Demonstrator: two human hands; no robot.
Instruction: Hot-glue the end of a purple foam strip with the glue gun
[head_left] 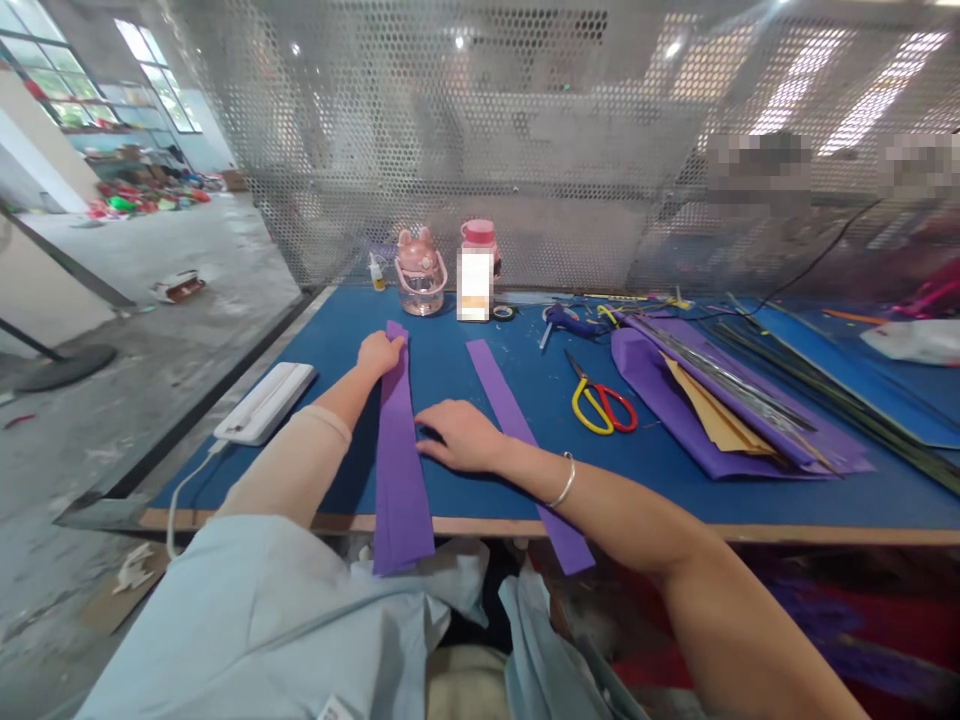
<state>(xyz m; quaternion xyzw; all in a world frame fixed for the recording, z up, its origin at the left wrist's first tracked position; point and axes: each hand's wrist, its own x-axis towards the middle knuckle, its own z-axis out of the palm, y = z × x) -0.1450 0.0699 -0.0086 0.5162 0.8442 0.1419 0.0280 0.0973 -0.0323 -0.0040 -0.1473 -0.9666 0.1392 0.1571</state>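
A stack of purple paper strips (400,470) lies lengthwise in front of me, its near end hanging past the table edge. My left hand (381,353) is closed on the far end of this stack. At the stack's right edge is my right hand (461,437), with thumb and fingers apart and nothing between them; the fingertips are at or very near the paper. A separate single purple strip (499,385) slants under my right forearm, which hides part of it. To the right of that strip lie scissors (602,405) with one yellow and one red handle.
On the left sits a white power strip (266,403) with a cord. A pink-lidded bottle (421,275), a small glue bottle (376,273) and a black tape roll (504,313) stand at the back. Folded purple paper (697,430) and dark green stems (847,400) fill the right side.
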